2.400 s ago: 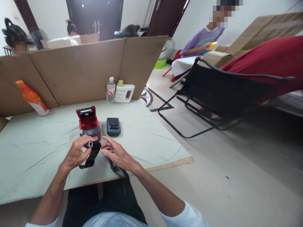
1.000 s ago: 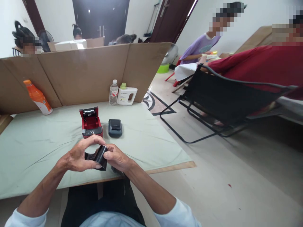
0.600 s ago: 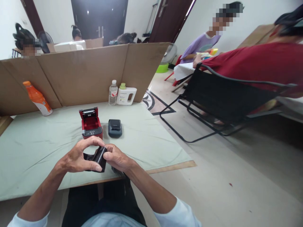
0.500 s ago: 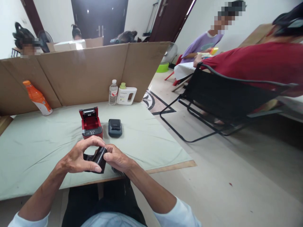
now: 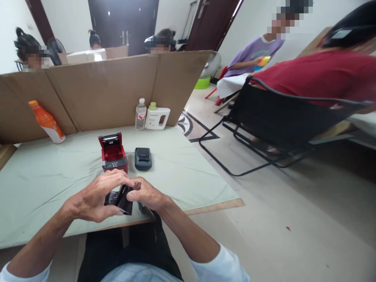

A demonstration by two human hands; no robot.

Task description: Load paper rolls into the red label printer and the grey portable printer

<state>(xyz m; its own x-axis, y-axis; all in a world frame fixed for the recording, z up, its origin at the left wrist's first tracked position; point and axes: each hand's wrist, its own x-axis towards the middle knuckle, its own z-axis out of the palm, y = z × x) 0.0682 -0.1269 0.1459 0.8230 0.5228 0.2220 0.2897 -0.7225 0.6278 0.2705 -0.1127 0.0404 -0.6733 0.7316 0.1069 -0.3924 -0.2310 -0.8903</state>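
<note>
I am seeing two small printers: red printer, grey printer. Three bottles are standing behind: orange bottle, water bottle, white jug.

No writing can be read anywhere. The white jug and the clear bottle, well beyond the hands against the cardboard wall, carry labels, but their print is too small and blurred to make out.
</note>
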